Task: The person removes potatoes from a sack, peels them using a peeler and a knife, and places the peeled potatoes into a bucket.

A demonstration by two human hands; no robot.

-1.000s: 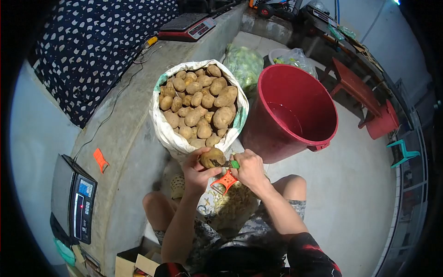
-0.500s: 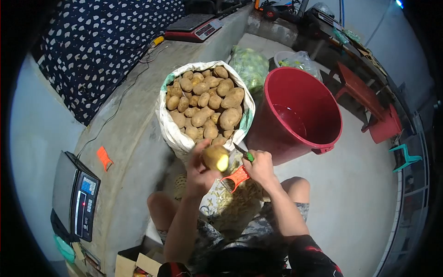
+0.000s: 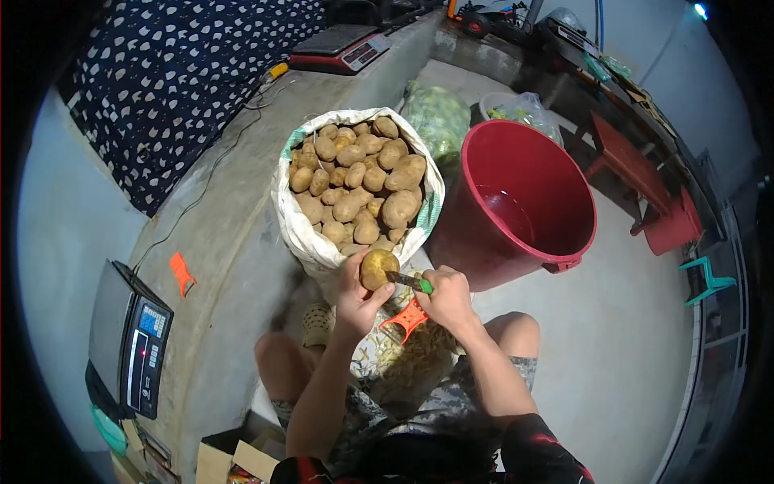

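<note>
The left hand (image 3: pixel 355 297) is curled around a single potato (image 3: pixel 376 268), its fingers behind the far left side and its thumb reaching forward below, so the palm is partly closed rather than clenched. The right hand (image 3: pixel 446 297) is closed in a fist around a small knife (image 3: pixel 401 278), with part of the green handle showing by the thumb and forefinger and the dark blade pointing left, its tip meeting the right side of the potato. An orange peeler (image 3: pixel 409 320) sits just below the right hand's fingers, seemingly tucked in the same grip, though how it is held cannot be made out. The potato is in front of the near edge of a white sack (image 3: pixel 290 230), which is filled with unpeeled potatoes (image 3: pixel 355 173). Beneath the hands, between the person's knees, lies a heap of pale peelings (image 3: pixel 411 363). A large red bucket (image 3: pixel 451 254) stands to the right of the sack, close beside it, with a little liquid visible at the bottom. To the left, on the concrete ledge (image 3: pixel 234 194), another orange peeler (image 3: pixel 181 273) lies near a scale (image 3: pixel 145 355) with a lit display.
</note>
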